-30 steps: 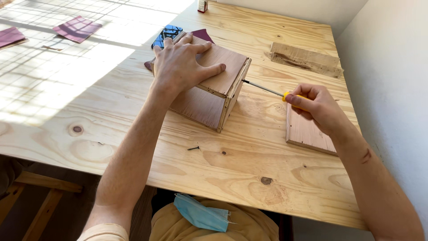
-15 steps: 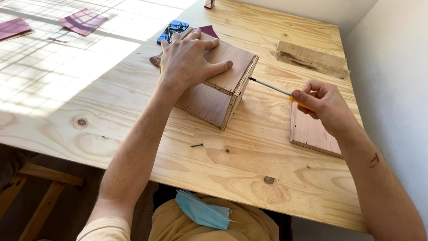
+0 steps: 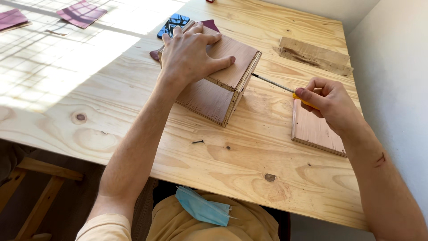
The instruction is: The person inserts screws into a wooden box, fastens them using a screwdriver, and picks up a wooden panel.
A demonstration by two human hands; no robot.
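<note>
Table (image 3: 133,116): pale pine, bearing all we list. Box (image 3: 223,85): plywood, mid-table, tilted on an edge. Our left hand (image 3: 189,56) lies flat on its top, fingers spread, thumb along the upper face. Our right hand (image 3: 327,102) is closed round a yellow-handled screwdriver (image 3: 274,83), fingers curled tight, the tip touching the box's right side. Panel (image 3: 314,129): flat under our right hand. Plank (image 3: 314,56): rough, far right. Screw (image 3: 198,142): loose, near the box.

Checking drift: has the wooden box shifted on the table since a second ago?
No. The wooden box keeps its place against the loose screw and table knots.
</note>
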